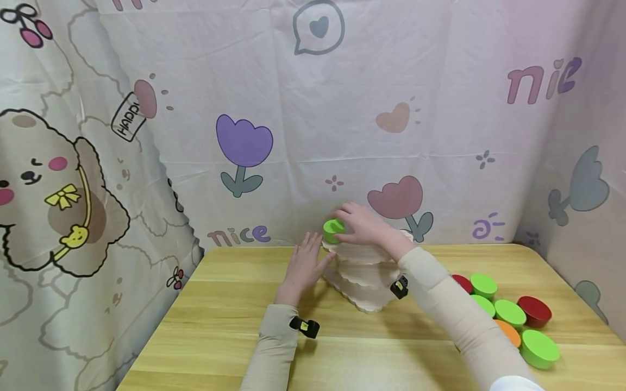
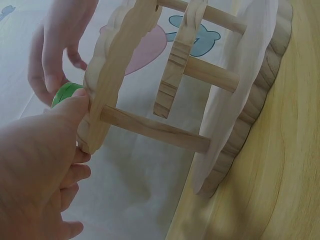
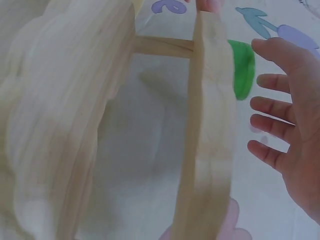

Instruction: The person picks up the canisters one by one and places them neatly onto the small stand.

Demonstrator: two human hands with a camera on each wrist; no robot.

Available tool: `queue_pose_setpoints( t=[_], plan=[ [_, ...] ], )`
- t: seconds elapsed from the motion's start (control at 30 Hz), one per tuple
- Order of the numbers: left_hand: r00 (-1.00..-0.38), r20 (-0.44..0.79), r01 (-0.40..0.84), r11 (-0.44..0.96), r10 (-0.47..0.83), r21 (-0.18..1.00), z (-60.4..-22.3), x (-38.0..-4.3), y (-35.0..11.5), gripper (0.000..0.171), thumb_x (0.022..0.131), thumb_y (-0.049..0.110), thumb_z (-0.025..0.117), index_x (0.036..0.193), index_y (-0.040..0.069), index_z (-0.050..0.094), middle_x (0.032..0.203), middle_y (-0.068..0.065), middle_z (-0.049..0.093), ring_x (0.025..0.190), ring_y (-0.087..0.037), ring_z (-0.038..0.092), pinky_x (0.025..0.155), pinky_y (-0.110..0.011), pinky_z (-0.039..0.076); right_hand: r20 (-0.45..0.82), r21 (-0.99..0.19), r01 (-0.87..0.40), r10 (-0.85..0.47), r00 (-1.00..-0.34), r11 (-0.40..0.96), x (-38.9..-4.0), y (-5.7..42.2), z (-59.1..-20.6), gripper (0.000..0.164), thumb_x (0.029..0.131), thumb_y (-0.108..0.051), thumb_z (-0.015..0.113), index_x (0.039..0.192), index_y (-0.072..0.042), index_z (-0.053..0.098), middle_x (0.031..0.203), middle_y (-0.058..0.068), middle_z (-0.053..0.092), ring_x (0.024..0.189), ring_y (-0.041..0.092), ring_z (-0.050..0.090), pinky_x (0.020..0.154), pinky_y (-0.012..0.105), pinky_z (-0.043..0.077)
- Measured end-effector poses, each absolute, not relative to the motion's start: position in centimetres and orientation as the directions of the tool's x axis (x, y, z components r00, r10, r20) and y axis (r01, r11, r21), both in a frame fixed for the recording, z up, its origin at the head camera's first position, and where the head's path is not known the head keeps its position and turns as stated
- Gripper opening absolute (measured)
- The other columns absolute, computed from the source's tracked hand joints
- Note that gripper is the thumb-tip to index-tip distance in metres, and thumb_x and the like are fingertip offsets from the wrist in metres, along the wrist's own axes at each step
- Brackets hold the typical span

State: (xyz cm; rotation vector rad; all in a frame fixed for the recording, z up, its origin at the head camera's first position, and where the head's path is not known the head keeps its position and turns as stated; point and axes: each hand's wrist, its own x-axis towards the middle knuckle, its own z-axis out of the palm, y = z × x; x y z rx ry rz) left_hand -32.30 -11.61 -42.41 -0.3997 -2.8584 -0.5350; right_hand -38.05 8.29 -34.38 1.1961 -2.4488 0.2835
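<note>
A pale wooden tiered stand (image 1: pixel 364 282) with scalloped boards joined by round dowels (image 2: pixel 155 131) is on the table. On its top board (image 2: pixel 112 65) sits a green round block (image 1: pixel 332 231), close to the left edge. My right hand (image 1: pixel 364 225) is beside this block, fingers loosely spread; in the right wrist view its uppermost fingertip is by the green block (image 3: pixel 243 70). My left hand (image 1: pixel 304 265) is at the stand's left side, and in the left wrist view its thumb touches the top board's rim beside the block. Part of the stand is behind my right forearm.
Right of my right forearm lie several round blocks: green (image 1: pixel 539 348), red (image 1: pixel 534 311) and orange (image 1: pixel 508 332), some partly hidden by the sleeve. A printed cloth (image 1: pixel 318 136) hangs behind the wooden table (image 1: pixel 235 304) and along both sides.
</note>
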Motion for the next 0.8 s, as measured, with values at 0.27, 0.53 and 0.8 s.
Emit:
queue_pose_setpoints(
  t=[0.27, 0.53, 0.8],
  plan=[
    [-0.944, 0.249, 0.295, 0.894, 0.218, 0.338, -42.3, -32.2, -11.6, 0.08, 0.097, 0.065, 0.032, 0.153, 0.009, 0.03, 0.161, -0.012, 0.026, 0.153, -0.03, 0.014, 0.121, -0.058, 0.015, 0.49, 0.065, -0.789, -0.708, -0.508, 0.611, -36.5, 10.6, -34.9, 0.044, 0.085, -0.037, 0.072, 0.121, -0.013, 0.064, 0.115, 0.003, 0.061, 0.105, 0.021, 0.057, 0.081, 0.04, 0.05],
    [-0.942, 0.26, 0.297, 0.889, 0.213, 0.348, -42.6, -32.0, -11.5, 0.079, 0.097, 0.064, 0.034, 0.152, 0.007, 0.031, 0.16, -0.013, 0.028, 0.152, -0.031, 0.016, 0.121, -0.058, 0.016, 0.547, 0.148, -0.812, -0.731, -0.409, 0.565, -33.3, 13.0, -36.2, 0.041, 0.084, -0.036, 0.073, 0.117, -0.014, 0.064, 0.109, 0.002, 0.062, 0.099, 0.02, 0.059, 0.076, 0.039, 0.051],
    [-0.942, 0.261, 0.299, 0.886, 0.213, 0.355, -42.5, -32.1, -11.6, 0.079, 0.098, 0.064, 0.034, 0.153, 0.007, 0.03, 0.161, -0.013, 0.026, 0.152, -0.031, 0.015, 0.121, -0.058, 0.015, 0.6, 0.19, -0.814, -0.721, -0.346, 0.549, -30.4, 15.4, -37.2, 0.046, 0.078, -0.034, 0.076, 0.116, -0.013, 0.063, 0.109, 0.003, 0.063, 0.1, 0.022, 0.059, 0.078, 0.04, 0.049]
  ],
)
